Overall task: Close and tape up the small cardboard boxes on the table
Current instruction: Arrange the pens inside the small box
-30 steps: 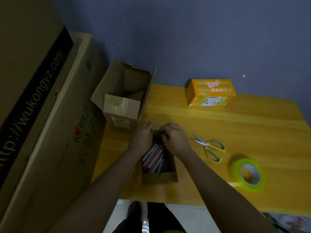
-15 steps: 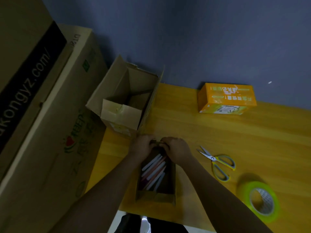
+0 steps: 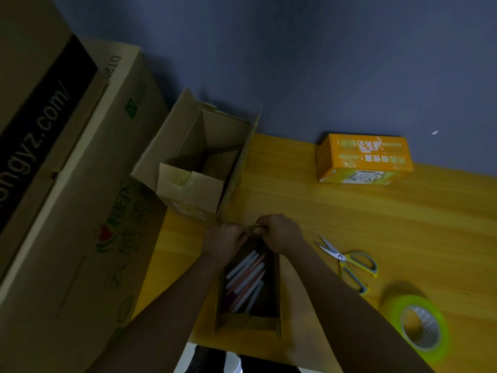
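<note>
At the far left stood large cardboard cartons (image 3: 67, 184) off the table's edge, and just right of them, on the back left corner of the wooden table (image 3: 349, 211), an open brown box (image 3: 193, 162) with its flaps standing up and old tape on the near flap. In front of it lay the small cardboard box (image 3: 248, 323) we were working on, long and narrow, open on top, running from the near edge of the table away from us, with pale and reddish sticks (image 3: 246, 278) lying lengthwise inside. Our left hand (image 3: 224, 242) and right hand (image 3: 281, 232) met at its far end, fingers curled and pinching what looked like the end flap between them, though the dim light hid the exact grip. We judged the box light and its thin card easily creased, so it was best taken by the flap edges and side walls rather than pressed in the middle; the loose sticks would likely shift if it tipped. Further right, near the wall, sat a closed orange box (image 3: 364, 158). Nearer us lay yellow-handled scissors (image 3: 349, 263), and at the right a green roll of tape (image 3: 421, 328), both well apart from our hands.
</note>
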Tool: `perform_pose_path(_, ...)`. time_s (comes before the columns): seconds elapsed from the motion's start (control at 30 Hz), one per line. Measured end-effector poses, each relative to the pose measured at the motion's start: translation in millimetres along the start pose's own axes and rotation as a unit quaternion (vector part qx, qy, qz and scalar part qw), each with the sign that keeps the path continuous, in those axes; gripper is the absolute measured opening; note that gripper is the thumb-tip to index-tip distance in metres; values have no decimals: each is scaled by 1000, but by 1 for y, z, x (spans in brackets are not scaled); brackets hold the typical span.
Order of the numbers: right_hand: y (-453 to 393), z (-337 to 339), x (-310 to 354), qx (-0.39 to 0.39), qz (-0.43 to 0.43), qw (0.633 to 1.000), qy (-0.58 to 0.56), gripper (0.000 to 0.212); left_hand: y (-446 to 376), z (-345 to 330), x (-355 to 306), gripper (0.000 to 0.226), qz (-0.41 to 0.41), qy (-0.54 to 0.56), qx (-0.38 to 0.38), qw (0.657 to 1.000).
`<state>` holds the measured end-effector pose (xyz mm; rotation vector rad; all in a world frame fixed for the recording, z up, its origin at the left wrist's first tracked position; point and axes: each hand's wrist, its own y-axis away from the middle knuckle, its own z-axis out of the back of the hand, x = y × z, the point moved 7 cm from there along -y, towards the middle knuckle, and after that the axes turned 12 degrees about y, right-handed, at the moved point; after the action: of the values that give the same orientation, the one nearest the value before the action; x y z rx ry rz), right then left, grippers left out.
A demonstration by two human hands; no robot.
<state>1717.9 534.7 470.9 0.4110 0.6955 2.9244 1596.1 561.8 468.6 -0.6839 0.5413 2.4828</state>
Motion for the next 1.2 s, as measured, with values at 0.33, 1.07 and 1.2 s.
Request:
perform_pose_path(0.33,16,-6,11,-60,46,990,120,24,-10,-9,-4,32,14,25,102,994)
perform_pose_path(1.07,22,-8,8,-113,76,984,114,34,3,-5,-6,30,-43,35,23,998)
perform_pose_path(1.2,19,-11,9,-105,69,982,142,36,3,-1,-10,32,-72,23,2,997)
